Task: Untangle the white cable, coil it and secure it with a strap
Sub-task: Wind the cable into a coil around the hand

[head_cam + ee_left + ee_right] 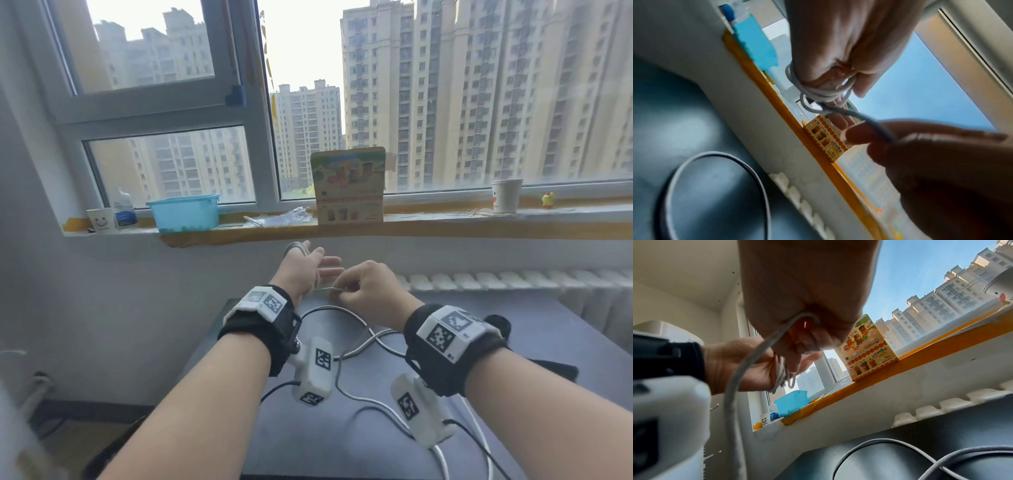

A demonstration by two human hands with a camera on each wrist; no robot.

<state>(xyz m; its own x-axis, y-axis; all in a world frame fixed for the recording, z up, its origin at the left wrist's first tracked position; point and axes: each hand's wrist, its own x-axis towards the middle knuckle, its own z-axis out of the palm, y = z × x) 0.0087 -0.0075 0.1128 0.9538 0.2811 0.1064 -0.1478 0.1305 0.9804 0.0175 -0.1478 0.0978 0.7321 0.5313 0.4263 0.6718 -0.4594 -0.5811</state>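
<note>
Your right hand (368,291) pinches a run of the white cable (356,337) between thumb and curled fingers, just beside your left hand (303,274), which is held up with its fingers straight and relaxed and several turns of the cable looped around the palm. A short taut stretch joins the two hands above the far edge of the dark table (565,342). From your right hand the rest of the cable drops to the table and lies there in loose crossing loops, trailing toward you under both wrists. Behind the hands runs a windowsill (445,222) with a colourful box (349,186), a blue basket (185,212) and paper cups (507,195); a white radiator (513,281) sits below it.
</note>
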